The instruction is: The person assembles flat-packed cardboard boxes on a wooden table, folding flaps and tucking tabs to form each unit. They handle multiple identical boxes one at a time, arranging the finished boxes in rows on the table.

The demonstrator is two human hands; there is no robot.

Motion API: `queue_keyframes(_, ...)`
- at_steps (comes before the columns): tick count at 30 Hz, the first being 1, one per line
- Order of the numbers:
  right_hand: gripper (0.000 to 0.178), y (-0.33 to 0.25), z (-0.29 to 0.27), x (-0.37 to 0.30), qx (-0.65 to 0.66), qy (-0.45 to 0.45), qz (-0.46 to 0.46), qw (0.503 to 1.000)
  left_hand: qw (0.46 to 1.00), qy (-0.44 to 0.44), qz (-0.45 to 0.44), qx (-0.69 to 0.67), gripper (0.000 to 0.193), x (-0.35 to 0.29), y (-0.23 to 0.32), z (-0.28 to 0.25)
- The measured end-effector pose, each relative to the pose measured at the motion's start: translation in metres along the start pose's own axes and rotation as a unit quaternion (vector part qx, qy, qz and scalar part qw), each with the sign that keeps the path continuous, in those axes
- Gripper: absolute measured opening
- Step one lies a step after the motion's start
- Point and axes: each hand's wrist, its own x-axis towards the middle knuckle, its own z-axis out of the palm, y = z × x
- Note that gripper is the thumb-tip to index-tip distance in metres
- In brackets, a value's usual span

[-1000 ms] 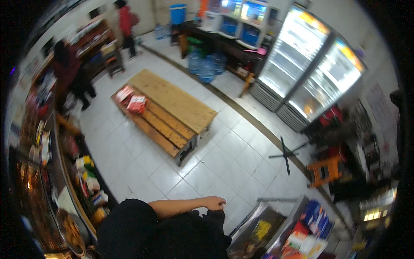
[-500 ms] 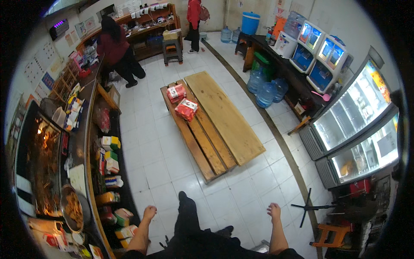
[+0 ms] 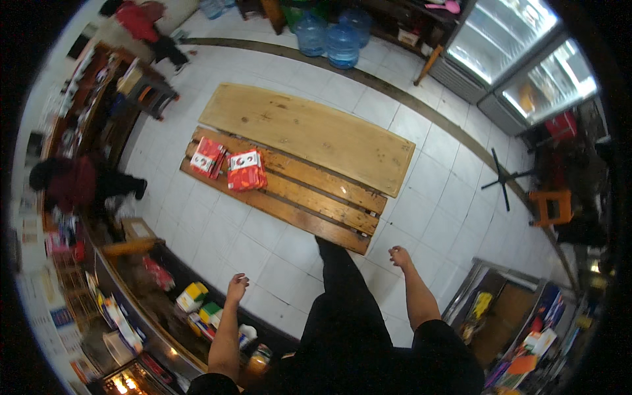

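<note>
My left hand (image 3: 238,288) hangs over the white tiled floor with its fingers loosely bent and apart, holding nothing. My right hand (image 3: 399,257) is also empty, its fingers half curled and apart, just off the near right corner of a low slatted wooden table (image 3: 316,222). A wide, lighter wooden board (image 3: 316,131) lies along the table's far side. On the slats towards the left end rest two stacks of red and white packages, a left stack (image 3: 208,158) and a right stack (image 3: 246,172). Neither hand touches them.
Cartons and bottles (image 3: 209,313) line a shelf under the left counter. A person (image 3: 72,184) stands there; another person in red (image 3: 141,29) is farther back. Blue water jugs (image 3: 343,43), lit fridges (image 3: 503,39), an orange stool (image 3: 552,208) and a metal-framed case (image 3: 507,316) stand around.
My view has turned right and come closer to the table, which now lies more crosswise. One leg has stepped forward to its near edge. Both hands stay empty.
</note>
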Motion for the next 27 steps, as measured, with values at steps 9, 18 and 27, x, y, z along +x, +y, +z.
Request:
queue_keyframes(9, 0.100, -0.026, 0.138, 0.133, 0.229, 0.158, -0.004, 0.961, 0.987, -0.055, -0.112, 0.101, 0.050, 0.210, 0.071, -0.136)
queue_keyframes(18, 0.057, -0.024, 0.219, 0.113, 0.124, 0.462, 0.012, 0.878, 0.953, -0.099, -0.180, -0.222, 0.091, 0.408, 0.126, -0.126)
queue_keyframes(27, 0.072, 0.050, 0.182, 0.116, 0.123, 0.378, -0.074, 0.915, 0.919, -0.106, -0.123, -0.359, 0.073, 0.456, 0.113, -0.030)
